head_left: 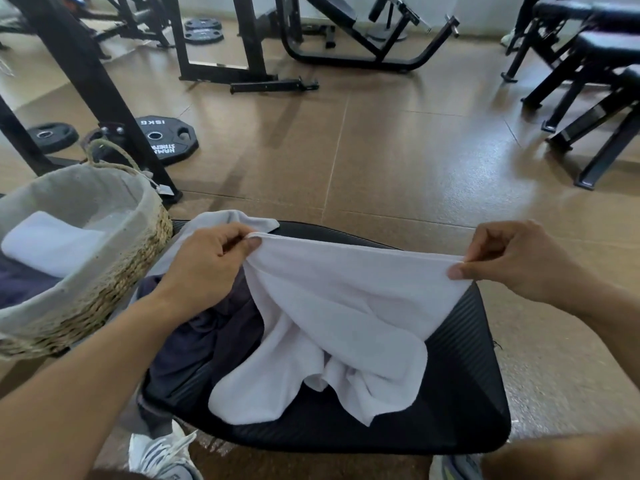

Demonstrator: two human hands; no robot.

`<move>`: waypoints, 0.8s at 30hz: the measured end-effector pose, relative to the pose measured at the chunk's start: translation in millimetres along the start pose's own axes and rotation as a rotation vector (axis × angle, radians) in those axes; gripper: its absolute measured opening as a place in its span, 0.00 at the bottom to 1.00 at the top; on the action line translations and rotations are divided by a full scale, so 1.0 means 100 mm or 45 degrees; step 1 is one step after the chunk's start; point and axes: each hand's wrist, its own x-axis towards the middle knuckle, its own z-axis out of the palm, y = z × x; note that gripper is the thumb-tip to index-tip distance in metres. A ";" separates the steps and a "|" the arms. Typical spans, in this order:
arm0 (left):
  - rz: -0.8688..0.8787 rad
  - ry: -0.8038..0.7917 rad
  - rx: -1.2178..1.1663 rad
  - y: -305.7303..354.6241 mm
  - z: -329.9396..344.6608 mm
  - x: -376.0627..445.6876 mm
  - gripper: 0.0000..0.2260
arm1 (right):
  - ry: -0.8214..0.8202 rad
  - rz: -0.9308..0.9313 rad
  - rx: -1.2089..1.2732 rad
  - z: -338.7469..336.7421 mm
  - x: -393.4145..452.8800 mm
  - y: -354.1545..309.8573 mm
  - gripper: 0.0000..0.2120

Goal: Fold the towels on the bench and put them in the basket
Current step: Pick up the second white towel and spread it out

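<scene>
The surface (460,393), a black padded gym bench, fills the lower middle of the view, with brown floor (398,150) and dark gym frames beyond. At its left end sits the basket (114,271), woven with a grey liner; a folded white towel and something dark already lie inside.

On the surface a white towel (346,306) is lifted by its top edge, the rest sagging in a crumpled heap onto the pad. Just left of it lies a dark towel (201,341), bunched, and a grey towel (225,220) shows behind the left hand.

The left hand (207,261) pinches one top corner between thumb and curled fingers; the right hand (509,261) pinches the other the same way. Each grip is closed tight on the cloth, the edge stretched between them.

The step in hand looks like spreading the white towel before its first fold. The next move likely calls for shaking the lower half loose so it hangs flat, then bringing the corners together evenly.
</scene>
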 end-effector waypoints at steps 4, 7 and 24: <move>-0.028 -0.079 -0.067 0.00 0.02 -0.02 0.09 | 0.033 0.028 -0.173 -0.01 0.03 0.06 0.11; -0.048 -0.071 -0.110 0.02 0.02 -0.02 0.11 | 0.062 0.039 -0.244 0.01 0.06 0.10 0.07; -0.440 0.071 -1.194 0.45 0.07 -0.16 0.09 | 0.232 -0.122 0.546 0.04 -0.28 -0.38 0.21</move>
